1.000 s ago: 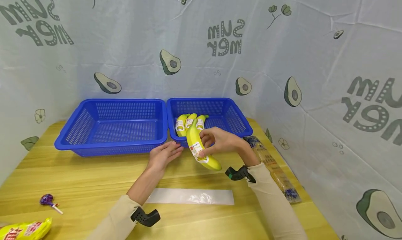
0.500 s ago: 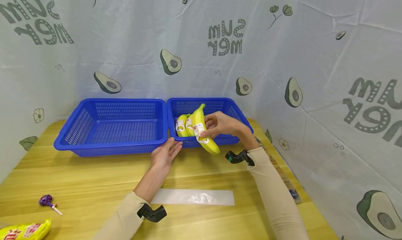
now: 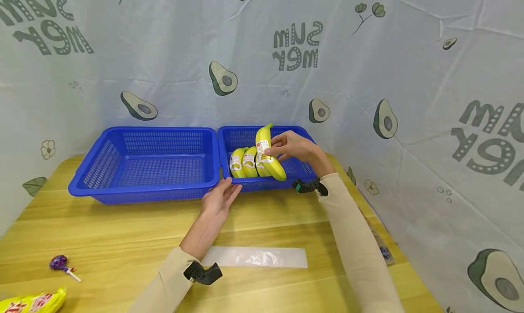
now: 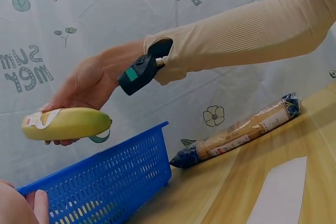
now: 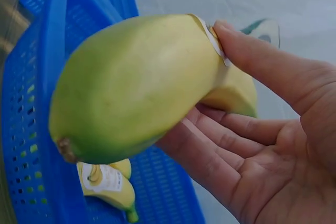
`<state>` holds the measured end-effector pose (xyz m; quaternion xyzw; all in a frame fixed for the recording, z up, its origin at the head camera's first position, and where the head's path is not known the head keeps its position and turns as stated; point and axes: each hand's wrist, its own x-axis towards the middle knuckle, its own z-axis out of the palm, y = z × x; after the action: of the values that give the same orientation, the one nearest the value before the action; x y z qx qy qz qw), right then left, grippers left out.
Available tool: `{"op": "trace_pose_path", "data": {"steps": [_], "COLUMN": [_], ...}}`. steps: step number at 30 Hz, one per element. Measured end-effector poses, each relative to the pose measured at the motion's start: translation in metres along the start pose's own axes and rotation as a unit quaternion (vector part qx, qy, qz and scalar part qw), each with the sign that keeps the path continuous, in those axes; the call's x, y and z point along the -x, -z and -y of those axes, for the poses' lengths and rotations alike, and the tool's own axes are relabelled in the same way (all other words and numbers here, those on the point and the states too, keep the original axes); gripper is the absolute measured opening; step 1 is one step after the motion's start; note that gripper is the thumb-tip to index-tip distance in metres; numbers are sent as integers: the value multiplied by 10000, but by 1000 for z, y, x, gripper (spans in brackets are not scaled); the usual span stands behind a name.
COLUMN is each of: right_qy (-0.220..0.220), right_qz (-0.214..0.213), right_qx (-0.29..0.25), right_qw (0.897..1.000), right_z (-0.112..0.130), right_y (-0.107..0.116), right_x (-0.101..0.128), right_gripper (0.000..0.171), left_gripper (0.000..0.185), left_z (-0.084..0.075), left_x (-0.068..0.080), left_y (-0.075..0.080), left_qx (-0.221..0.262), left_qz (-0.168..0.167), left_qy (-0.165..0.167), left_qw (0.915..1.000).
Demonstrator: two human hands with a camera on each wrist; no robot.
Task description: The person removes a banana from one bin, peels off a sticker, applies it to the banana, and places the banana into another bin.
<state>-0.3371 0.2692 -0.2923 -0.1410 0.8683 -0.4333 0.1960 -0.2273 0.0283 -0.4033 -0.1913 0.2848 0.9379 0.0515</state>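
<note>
Holding a labelled banana [image 3: 268,153] above the right blue basket [image 3: 304,169], the right hand [image 3: 292,147] has its fingers and thumb curled around the fruit; three bananas [image 3: 245,162] already lie side by side inside this basket, so the sorting seems well advanced, with this fourth one not yet put down; the left hand [image 3: 219,199] rests with straight fingers at the basket's front rim, holding nothing; the left blue basket [image 3: 102,167] holds nothing visible; a clear bag [image 3: 255,257] lies on the tabletop [image 3: 102,240].

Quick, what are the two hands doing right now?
Left hand: open, fingertips touching the right blue plastic basket.
Right hand: holding a labelled yellow banana over that basket.
</note>
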Motion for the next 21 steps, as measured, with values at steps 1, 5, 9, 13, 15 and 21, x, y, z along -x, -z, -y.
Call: {"op": "trace_pose_path", "data": {"steps": [1, 5, 9, 13, 15, 21], "right_qy": [-45, -264, -518, -680, -725, -939], "right_qz": [-25, -240, -356, -443, -526, -709], "right_qx": [-36, -104, -295, -450, -485, -716], "right_qw": [10000, 9993, 9976, 9957, 9948, 9905], "right_z": [0, -8, -16, -22, -25, -34], "right_y": [1, 7, 14, 18, 19, 23], "right_x": [-2, -12, -20, -26, -29, -38], "right_gripper": [65, 71, 77, 80, 80, 83], "left_gripper": [11, 14, 13, 11, 11, 13], "left_z": [0, 0, 2, 2, 2, 2], "left_x": [-1, -3, -2, -2, -3, -5], "left_y": [0, 1, 2, 2, 2, 2], "left_qx": [23, 122, 113, 62, 76, 125], "left_qz": [-17, 27, 2, -2, 64, 82], "left_qy": [-6, -28, -94, -111, -104, -100], "left_qw": [10000, 9999, 9999, 9999, 9999, 9998]}}
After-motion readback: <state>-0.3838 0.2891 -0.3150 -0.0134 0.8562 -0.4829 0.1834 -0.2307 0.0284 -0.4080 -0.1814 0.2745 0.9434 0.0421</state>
